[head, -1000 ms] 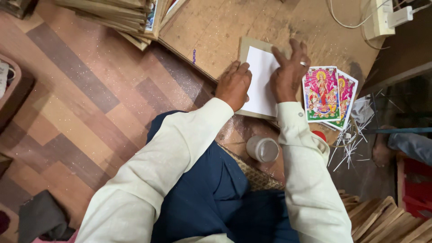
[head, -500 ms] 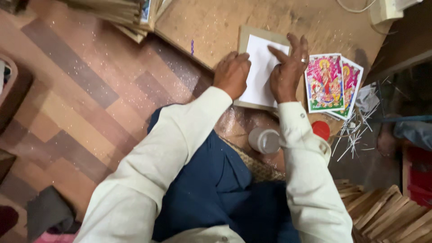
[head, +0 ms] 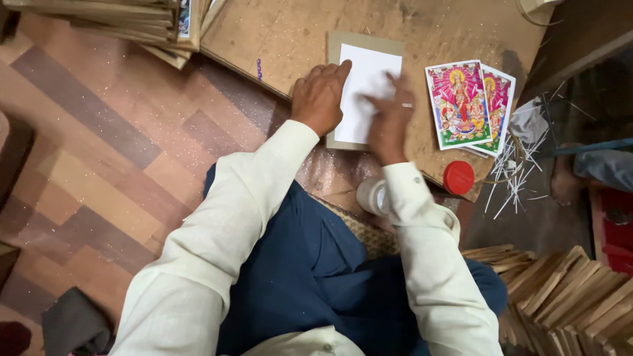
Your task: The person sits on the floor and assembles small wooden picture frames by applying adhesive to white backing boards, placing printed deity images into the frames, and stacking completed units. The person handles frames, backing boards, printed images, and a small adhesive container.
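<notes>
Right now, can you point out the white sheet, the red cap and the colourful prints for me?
white sheet (head: 369, 79), head view, on its bare upper part above the hands.
red cap (head: 458, 177), head view, on the middle of its top.
colourful prints (head: 459, 103), head view, on the middle of the front print.

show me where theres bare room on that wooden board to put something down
Free: the wooden board above the white sheet, and left of the left hand. Crowded: the right side, where the right hand meets the colourful prints, red lid and scattered thin sticks.
</notes>
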